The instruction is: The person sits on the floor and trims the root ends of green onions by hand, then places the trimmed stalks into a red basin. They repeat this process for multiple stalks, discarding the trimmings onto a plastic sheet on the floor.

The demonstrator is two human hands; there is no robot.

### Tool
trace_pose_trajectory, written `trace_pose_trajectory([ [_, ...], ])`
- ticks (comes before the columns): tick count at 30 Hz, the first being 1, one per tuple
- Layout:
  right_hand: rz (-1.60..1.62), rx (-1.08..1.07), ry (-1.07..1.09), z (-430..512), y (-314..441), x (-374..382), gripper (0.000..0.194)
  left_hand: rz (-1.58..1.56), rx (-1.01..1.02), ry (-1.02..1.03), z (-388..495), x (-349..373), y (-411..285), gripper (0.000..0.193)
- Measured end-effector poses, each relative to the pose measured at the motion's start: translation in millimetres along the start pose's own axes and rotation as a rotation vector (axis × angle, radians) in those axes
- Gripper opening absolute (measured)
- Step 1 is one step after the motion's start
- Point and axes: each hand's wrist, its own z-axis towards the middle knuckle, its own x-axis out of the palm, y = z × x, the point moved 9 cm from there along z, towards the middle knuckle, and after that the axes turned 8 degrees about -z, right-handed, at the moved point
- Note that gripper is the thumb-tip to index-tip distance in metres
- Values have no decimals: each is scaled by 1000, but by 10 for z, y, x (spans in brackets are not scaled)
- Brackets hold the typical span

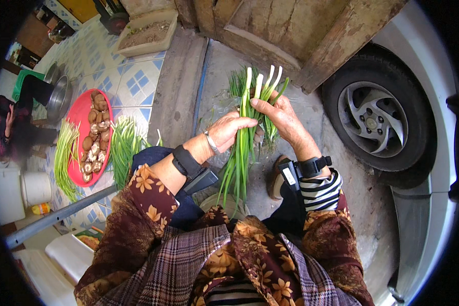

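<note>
My left hand (pixel 229 129) grips a small bunch of green onions (pixel 243 149) around the stalks, its thumb lying across them. The white stem ends point away from me and the green leaves hang towards my lap. Higher on the same bunch, my right hand (pixel 278 115) pinches the pale stems between thumb and fingers. Beyond and beneath the hands, more green stalks (pixel 235 82) lie on the ground beside clear plastic film (pixel 215 113). My hands and the bunch partly hide that pile.
To the left, a red plastic tray (pixel 80 114) holds shiitake mushrooms (pixel 95 132), with green onions (pixel 128 143) and thin yellow-green stalks (pixel 65 157) beside it. A metal pole (pixel 61 214) crosses at lower left. A car wheel (pixel 373 118) and wooden door (pixel 279 30) stand close by. Another person (pixel 9 122) sits at far left.
</note>
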Motion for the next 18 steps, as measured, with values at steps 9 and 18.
trace_pose_trajectory([
  [9, 41, 46, -67, 112, -144, -18, 22, 1234, 184, -97, 76, -34, -382, 33],
  [18, 98, 29, -116, 183, -183, -4, 22, 768, 418, -126, 26, -228, -823, 28],
])
